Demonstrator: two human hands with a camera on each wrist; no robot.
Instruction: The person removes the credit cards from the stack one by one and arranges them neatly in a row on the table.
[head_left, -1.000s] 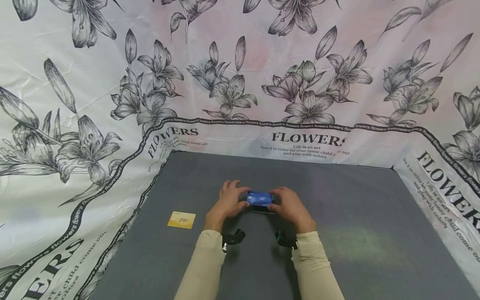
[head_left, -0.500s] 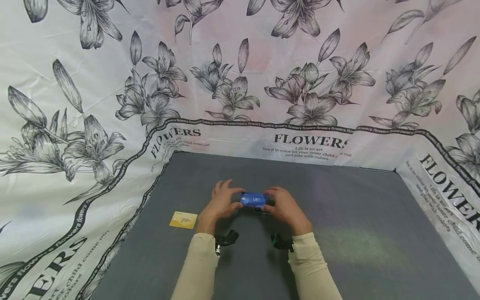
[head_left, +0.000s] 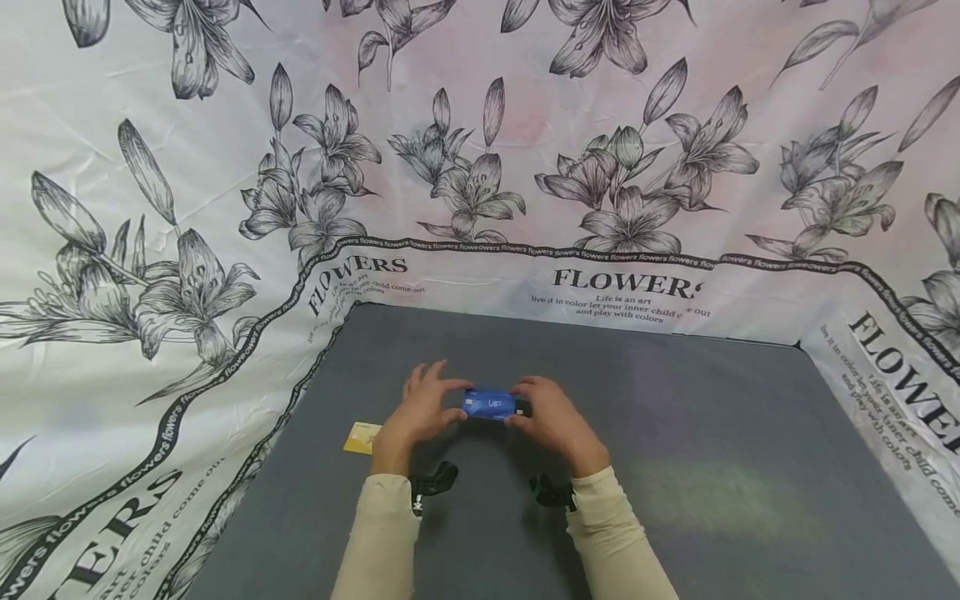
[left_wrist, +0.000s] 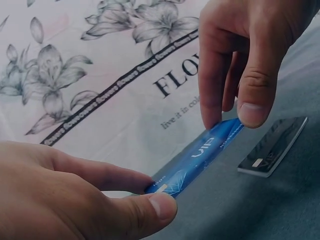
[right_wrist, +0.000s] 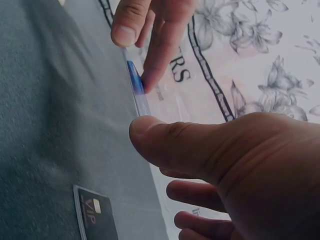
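A blue VIP card (head_left: 489,404) is held raised over the dark grey table by both hands. My left hand (head_left: 420,410) pinches its left end between thumb and index finger, the other fingers spread away. At the opposite end, the thumb and fingertips of my right hand (head_left: 552,417) grip the card. The left wrist view shows the card tilted, its printed face visible. A black VIP card (left_wrist: 273,147) lies on the table beneath the right hand, which mostly hides it in the head view. To the left, a yellow card (head_left: 362,437) is partly covered by my left hand.
The dark grey table (head_left: 720,417) reaches back to a white flower-printed cloth (head_left: 480,200) hung behind and along the sides. A black wrist-worn device (head_left: 437,479) sits at the left wrist, and a similar device (head_left: 551,492) at the right.
Both hands have shifted left, carrying the blue card away from above the black card. The left hand now overlaps part of the yellow card in the head view.
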